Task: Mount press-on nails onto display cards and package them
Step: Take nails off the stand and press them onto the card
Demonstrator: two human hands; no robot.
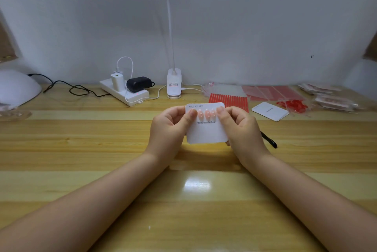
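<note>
Left hand (170,127) and right hand (240,127) both pinch the display card (206,131) above the desk (102,149). Pink nails (206,114) sit in a row on it.

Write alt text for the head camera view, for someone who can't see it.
Both hands, left hand and right hand, hold a white display card printed "Handmade Nail" above a wooden desk, thumbs pressing beside a row of pink press-on nails. Behind lie a power strip, a clip lamp, red-striped bags and a spare card.
</note>
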